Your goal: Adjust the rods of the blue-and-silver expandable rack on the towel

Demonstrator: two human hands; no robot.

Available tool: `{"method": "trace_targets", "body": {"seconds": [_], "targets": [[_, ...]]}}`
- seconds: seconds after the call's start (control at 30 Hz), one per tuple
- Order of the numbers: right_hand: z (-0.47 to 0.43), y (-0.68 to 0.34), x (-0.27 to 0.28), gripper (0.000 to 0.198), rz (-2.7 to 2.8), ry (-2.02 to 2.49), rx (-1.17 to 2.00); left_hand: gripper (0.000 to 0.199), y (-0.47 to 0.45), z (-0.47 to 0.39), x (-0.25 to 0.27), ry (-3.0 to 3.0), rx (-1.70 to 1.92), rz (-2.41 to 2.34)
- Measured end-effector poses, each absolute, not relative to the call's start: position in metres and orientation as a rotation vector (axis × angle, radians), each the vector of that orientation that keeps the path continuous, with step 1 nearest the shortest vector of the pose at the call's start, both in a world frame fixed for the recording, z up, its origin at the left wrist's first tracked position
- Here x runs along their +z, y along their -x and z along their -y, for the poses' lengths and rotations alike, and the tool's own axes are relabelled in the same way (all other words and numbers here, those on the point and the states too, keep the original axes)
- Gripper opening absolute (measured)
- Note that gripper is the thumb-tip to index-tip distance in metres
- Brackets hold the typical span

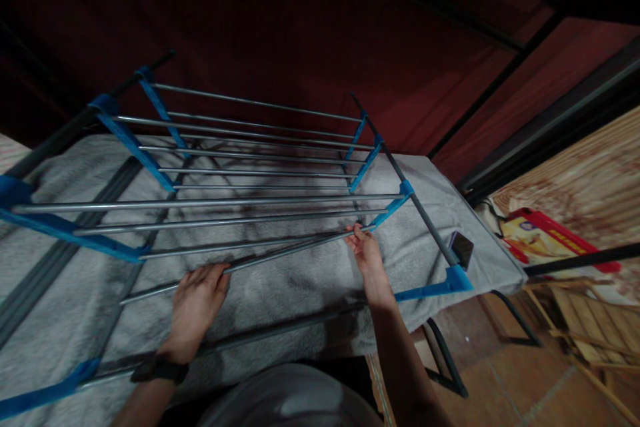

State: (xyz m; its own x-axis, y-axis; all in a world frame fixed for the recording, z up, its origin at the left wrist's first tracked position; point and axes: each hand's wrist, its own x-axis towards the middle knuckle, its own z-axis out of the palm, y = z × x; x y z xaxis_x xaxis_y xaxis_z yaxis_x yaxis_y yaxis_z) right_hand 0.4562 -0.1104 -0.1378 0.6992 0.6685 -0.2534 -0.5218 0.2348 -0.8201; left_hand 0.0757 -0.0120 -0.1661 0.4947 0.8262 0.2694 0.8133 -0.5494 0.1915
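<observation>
Plainly, with the middle of the view as the dial's centre and twelve at the far side, a fleecy grey blanket (295, 293) covers the work surface from six o'clock outward, rumpled under the hands. The left hand (200, 295), at eight o'clock with a dark wristband (160, 369) behind it, is curled around a loose grey metal rod (280, 255). The right hand (367, 255), near five o'clock, pinches that rod close to its right end, beside a blue plastic bracket (385, 213); whether the end is seated there I cannot tell. The rod's left end points to eight o'clock, apart from the brackets on that side.

Beyond the rod, the drying rack (260, 202) spans nine to three, its metal bars joined by blue brackets. A smartphone (461, 250) lies on the blanket at four o'clock. Past the edge there are a black metal leg (445, 359), a tiled floor (545, 387) and slatted wooden furniture (595, 317). A red-and-yellow printed package (550, 240) sits at three, contents hidden, below a wood-grain panel (595, 167). Dark red fabric-like sheeting (275, 27) closes off twelve o'clock.
</observation>
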Motion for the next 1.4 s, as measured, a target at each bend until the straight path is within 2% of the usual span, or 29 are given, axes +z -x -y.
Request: {"method": "trace_targets", "body": {"seconds": [0.2, 1.4], "targets": [[0.1117, -0.4563, -0.1369, 0.022, 0.128, 1.035, 0.824, 0.044, -0.0761, 0.0112, -0.1666, -2.686, 0.518, -1.47], [0.1039, -0.4642, -0.1357, 0.02, 0.146, 1.04, 0.812, 0.045, -0.0757, 0.0094, -0.1735, -2.672, 0.59, -1.432]]}}
